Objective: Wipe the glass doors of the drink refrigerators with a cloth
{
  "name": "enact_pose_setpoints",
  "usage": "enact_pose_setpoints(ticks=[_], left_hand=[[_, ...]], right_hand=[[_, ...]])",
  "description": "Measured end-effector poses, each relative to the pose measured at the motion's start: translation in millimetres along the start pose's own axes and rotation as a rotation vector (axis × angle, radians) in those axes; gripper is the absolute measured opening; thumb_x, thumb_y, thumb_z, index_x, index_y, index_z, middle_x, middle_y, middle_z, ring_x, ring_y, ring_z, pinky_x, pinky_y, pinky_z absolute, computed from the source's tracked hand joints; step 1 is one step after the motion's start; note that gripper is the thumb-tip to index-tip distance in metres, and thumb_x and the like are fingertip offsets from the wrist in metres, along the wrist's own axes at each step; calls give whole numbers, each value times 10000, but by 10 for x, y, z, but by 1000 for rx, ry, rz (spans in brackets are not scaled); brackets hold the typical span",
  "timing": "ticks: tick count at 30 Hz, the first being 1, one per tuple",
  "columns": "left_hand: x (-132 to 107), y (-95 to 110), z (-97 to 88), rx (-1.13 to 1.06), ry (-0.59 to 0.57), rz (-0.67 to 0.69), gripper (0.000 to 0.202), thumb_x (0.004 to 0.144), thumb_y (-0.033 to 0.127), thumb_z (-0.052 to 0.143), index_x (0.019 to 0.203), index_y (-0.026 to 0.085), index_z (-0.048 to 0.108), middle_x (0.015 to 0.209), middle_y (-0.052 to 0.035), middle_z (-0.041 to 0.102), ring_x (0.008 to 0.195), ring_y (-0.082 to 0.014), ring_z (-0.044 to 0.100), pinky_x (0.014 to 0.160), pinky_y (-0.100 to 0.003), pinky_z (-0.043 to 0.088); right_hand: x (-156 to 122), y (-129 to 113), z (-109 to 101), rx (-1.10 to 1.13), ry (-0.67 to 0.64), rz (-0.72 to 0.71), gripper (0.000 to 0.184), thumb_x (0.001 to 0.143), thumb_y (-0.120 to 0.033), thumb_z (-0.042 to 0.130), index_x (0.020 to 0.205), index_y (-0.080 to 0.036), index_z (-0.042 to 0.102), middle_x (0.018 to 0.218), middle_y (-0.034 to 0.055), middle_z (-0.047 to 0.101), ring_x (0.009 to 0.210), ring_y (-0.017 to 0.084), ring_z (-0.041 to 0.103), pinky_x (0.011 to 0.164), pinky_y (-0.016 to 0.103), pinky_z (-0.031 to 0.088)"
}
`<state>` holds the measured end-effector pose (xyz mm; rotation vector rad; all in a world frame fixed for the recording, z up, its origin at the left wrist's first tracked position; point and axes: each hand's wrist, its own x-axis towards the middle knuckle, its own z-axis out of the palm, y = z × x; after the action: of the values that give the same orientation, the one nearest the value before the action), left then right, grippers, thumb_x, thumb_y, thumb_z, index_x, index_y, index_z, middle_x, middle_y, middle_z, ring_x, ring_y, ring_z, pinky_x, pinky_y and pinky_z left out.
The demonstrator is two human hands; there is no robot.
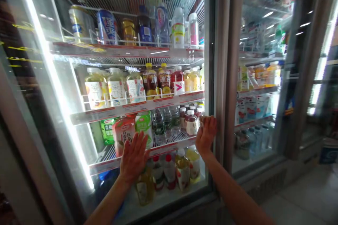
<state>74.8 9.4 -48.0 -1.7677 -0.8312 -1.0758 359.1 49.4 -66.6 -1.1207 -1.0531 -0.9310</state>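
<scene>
My left hand (134,156) is open, its fingers stretched upward and palm toward the glass door (171,179) of a drinks fridge. It covers part of a red drink carton (123,132) and the shelf edge behind. My right hand (206,134) is at the door's right side, close to the upright metal frame (223,77). Its fingers are bent and pressed together. A small brownish patch shows at the fingertips, too unclear to name. Small dark bottles with white caps (191,123) stand on the shelf just left of it.
Shelves hold cans (107,26), juice bottles (95,88), iced tea bottles (151,81) and water bottles (158,126). More bottles (182,170) stand at the bottom. A bright light strip (52,74) runs down the left. Another glass-fronted fridge section (258,112) stands right, above a tiled floor (298,190).
</scene>
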Motion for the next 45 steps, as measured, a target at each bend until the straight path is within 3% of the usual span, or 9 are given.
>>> enact_pose_setpoints(ticks=[4, 7, 13, 18, 21, 27, 34, 41, 45], left_hand=[[15, -13, 3, 7, 9, 11, 623, 898, 282, 456, 1448, 198, 177, 1470, -78, 290, 1405, -136, 139, 1172, -361, 63], [12, -27, -37, 42, 20, 62, 644, 881, 239, 475, 1449, 170, 180, 1477, -95, 276, 1407, -152, 134, 1172, -360, 71], [223, -7, -176, 37, 33, 64, 691, 861, 218, 494, 1457, 168, 147, 1514, -90, 197, 1412, -176, 134, 1171, -371, 102], [826, -126, -213, 29, 153, -118, 709, 870, 285, 491, 1465, 215, 111, 1528, -87, 158, 1416, -208, 120, 1167, -422, 92], [1005, -305, -198, 44, 142, -196, 692, 881, 335, 470, 1464, 192, 126, 1524, -119, 168, 1417, -235, 108, 1160, -455, 84], [887, -503, -151, 55, 133, -151, 674, 884, 355, 460, 1459, 177, 157, 1504, -135, 227, 1413, -232, 134, 1158, -445, 92], [905, -483, -164, 80, 159, -122, 675, 894, 336, 452, 1463, 198, 118, 1508, -125, 222, 1415, -214, 126, 1154, -429, 101], [884, -502, -183, 90, 152, -102, 669, 895, 323, 437, 1466, 207, 108, 1515, -108, 204, 1416, -202, 117, 1157, -415, 105], [940, -433, -185, 91, 168, -112, 689, 887, 313, 452, 1467, 202, 95, 1520, -114, 188, 1419, -211, 106, 1156, -435, 102]], right_hand=[[-93, -442, -48, 144, -150, -288, 610, 896, -175, 389, 1470, -185, 182, 1471, 133, 341, 1410, 263, 178, 1101, 523, 246], [-46, -331, -63, 199, -199, -444, 581, 885, -183, 413, 1446, -227, 264, 1436, 94, 412, 1389, 238, 253, 1127, 504, 213], [493, 183, 115, 116, 51, 31, 518, 927, -252, 344, 1436, -170, 294, 1498, 149, 273, 1397, 274, 220, 1083, 544, 282], [548, -356, 79, 237, -129, -305, 555, 904, -207, 376, 1447, -221, 264, 1486, 94, 323, 1409, 241, 192, 1111, 499, 260], [560, -354, 55, 258, -201, -479, 555, 888, -204, 415, 1430, -241, 304, 1454, 73, 387, 1397, 221, 234, 1129, 475, 232], [958, 96, 193, 161, 86, -57, 515, 934, -231, 359, 1442, -219, 276, 1495, 113, 296, 1400, 242, 222, 1088, 522, 285], [1004, -454, 110, 213, -220, -458, 517, 907, -212, 369, 1422, -228, 320, 1465, 56, 369, 1413, 205, 181, 1133, 460, 232], [1527, -89, 291, 153, 14, 67, 496, 939, -274, 275, 1416, -158, 337, 1471, 135, 331, 1392, 269, 231, 1093, 540, 259], [1513, -500, 252, 161, -69, -142, 518, 926, -232, 311, 1442, -195, 279, 1477, 95, 332, 1412, 248, 173, 1110, 510, 252]])
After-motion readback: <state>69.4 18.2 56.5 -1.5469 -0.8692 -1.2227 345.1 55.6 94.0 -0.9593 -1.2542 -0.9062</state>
